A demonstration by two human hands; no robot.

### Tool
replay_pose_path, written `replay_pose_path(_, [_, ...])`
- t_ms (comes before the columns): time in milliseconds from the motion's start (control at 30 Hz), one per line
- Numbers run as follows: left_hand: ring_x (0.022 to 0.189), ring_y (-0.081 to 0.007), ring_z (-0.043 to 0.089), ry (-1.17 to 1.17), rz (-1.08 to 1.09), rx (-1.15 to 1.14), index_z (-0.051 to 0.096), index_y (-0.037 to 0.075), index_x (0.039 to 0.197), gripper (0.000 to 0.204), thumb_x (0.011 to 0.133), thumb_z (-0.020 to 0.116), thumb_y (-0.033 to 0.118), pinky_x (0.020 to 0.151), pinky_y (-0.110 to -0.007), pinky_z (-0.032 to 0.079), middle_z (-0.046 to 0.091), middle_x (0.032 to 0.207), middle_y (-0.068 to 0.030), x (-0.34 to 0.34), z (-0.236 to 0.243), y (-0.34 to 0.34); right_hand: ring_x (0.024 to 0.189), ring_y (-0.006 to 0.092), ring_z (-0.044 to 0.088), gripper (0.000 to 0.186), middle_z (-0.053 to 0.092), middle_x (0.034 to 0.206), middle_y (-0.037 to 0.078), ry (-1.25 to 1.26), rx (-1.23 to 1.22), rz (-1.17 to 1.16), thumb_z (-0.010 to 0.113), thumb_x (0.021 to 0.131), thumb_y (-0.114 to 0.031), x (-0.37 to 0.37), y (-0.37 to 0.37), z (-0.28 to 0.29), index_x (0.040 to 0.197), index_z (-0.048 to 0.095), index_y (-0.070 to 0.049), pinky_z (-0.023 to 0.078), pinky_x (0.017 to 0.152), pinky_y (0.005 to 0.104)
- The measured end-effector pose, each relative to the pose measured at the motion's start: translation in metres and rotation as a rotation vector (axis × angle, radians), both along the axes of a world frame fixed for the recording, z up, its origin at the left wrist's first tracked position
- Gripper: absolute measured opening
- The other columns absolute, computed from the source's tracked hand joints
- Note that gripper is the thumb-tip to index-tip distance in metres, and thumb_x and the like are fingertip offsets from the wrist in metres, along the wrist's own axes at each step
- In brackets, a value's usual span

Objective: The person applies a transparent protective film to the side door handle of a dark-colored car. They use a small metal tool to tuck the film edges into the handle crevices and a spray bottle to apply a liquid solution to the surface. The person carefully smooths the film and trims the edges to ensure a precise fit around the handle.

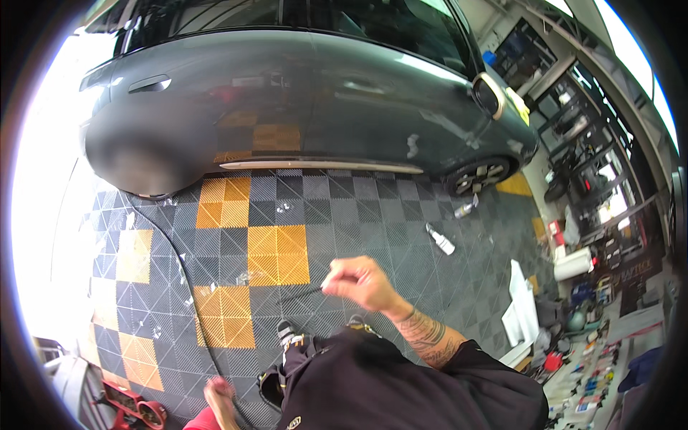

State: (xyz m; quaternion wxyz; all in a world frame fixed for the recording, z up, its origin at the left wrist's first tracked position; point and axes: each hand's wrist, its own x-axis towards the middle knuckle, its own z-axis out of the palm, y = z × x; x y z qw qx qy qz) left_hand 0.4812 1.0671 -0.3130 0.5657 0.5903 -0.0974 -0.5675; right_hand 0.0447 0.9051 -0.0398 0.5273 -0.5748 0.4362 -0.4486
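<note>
My right hand (358,279) is raised in front of me over the tiled floor, fingers closed on a thin dark rod (301,292) that points left. My left hand (218,394) is low at the bottom edge and blurred. It sits right beside a thin black hose (188,287) that curves across the floor from the car's rear, and its grip is unclear. A dark grey car (308,100) stands side-on ahead of me. My black shoes (287,333) and dark clothes fill the lower middle.
The floor (373,215) is grey and orange plastic tiles. Two spray bottles (441,239) lie near the front wheel (479,175). White panels (523,308), a paper roll (573,264) and cluttered shelves line the right. A red tool (136,408) lies lower left.
</note>
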Motion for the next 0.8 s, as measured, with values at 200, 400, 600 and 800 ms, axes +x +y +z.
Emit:
replay_pose_path(200, [0.105, -0.0238, 0.056, -0.117, -0.583, -0.287, 0.057, -0.001, 0.115, 0.048, 0.102, 0.037, 0.040, 0.088, -0.038, 0.047, 0.059, 0.114, -0.0156, -0.198, 0.139, -0.178, 0.048, 0.0007, 0.034, 0.007, 0.050, 0.062, -0.007, -0.453, 0.089, -0.409, 0.065, 0.087, -0.007, -0.136, 0.055, -0.042, 0.082, 0.064, -0.002, 0.025, 0.042, 0.0194])
replay_pose_path(400, [0.086, -0.0235, 0.067, 0.544, -0.701, -0.523, 0.057, -0.007, 0.108, 0.037, 0.100, 0.046, 0.027, 0.075, -0.028, 0.060, 0.064, 0.095, -0.0167, -0.420, 0.224, -0.165, 0.042, 0.0020, 0.028, 0.008, 0.043, 0.055, -0.006, -0.675, 0.067, -0.492, 0.065, 0.086, -0.005, -0.248, 0.115, -0.040, 0.081, 0.063, 0.000, 0.019, 0.038, 0.0203])
replay_pose_path(600, [0.085, -0.0208, 0.067, 0.475, -0.904, -0.518, 0.057, -0.006, 0.108, 0.030, 0.096, 0.055, 0.022, 0.074, -0.028, 0.059, 0.064, 0.093, -0.0142, -0.541, 0.231, -0.124, 0.042, 0.0008, 0.029, 0.008, 0.046, 0.055, -0.006, -0.606, 0.053, -0.558, 0.066, 0.086, -0.005, -0.332, 0.171, -0.029, 0.080, 0.063, 0.001, 0.019, 0.038, 0.0197])
replay_pose_path(800, [0.082, -0.0204, 0.067, 0.494, -0.942, -0.498, 0.057, -0.005, 0.109, 0.030, 0.097, 0.053, 0.022, 0.072, -0.026, 0.059, 0.064, 0.091, -0.0133, -0.580, 0.234, -0.110, 0.042, 0.0013, 0.030, 0.009, 0.047, 0.056, -0.005, -0.540, 0.046, -0.636, 0.065, 0.086, -0.003, -0.367, 0.194, -0.035, 0.080, 0.061, 0.001, 0.020, 0.037, 0.0197])
